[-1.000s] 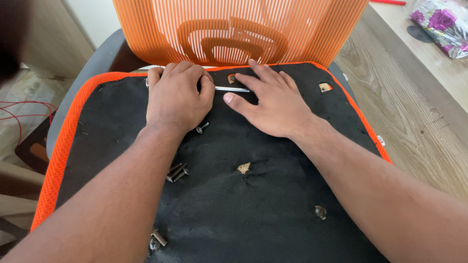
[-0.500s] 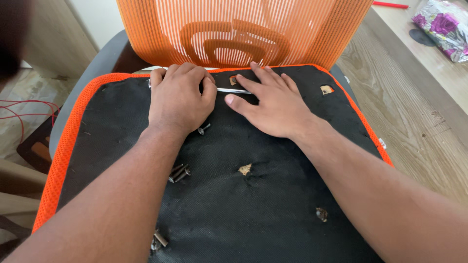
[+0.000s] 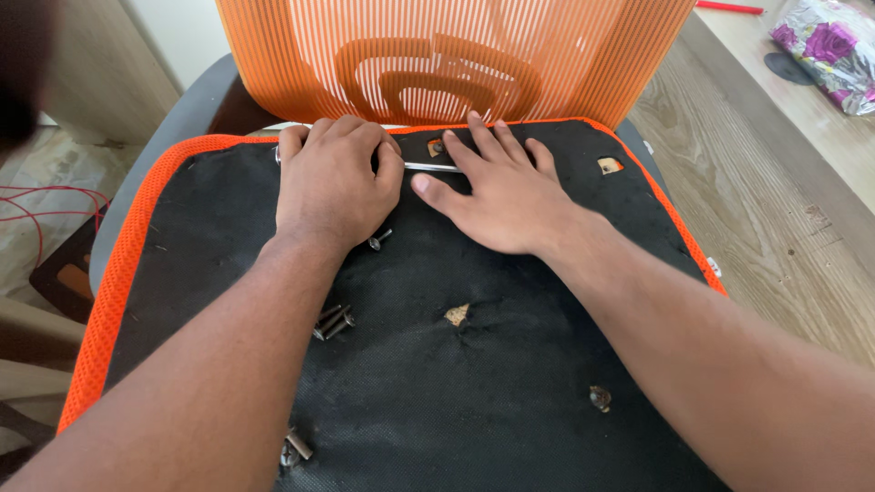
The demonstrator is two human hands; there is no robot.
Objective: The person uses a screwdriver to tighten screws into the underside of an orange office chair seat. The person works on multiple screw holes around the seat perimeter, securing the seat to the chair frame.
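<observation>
left hand (image 3: 335, 182): curled shut over one end of thin silver metal tool (image 3: 430, 167) near back edge of black fabric chair-seat underside (image 3: 510, 428), apparently to turn it | right hand (image 3: 506, 187): flat, fingers spread, steadying tool | loose dark bolts (image 3: 334, 322) mid-left | orange mesh backrest (image 3: 456, 55) behind

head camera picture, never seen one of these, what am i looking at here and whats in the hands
The camera sits on a person's head and looks down at their own two bare hands. Both rest on the black underside of an orange-edged chair seat, with the orange mesh backrest behind it. The left hand is curled over a thin silver tool; its grip is hidden. The right hand lies flat, fingers on the tool. Loose bolts lie on the fabric, more near the bottom edge.
</observation>
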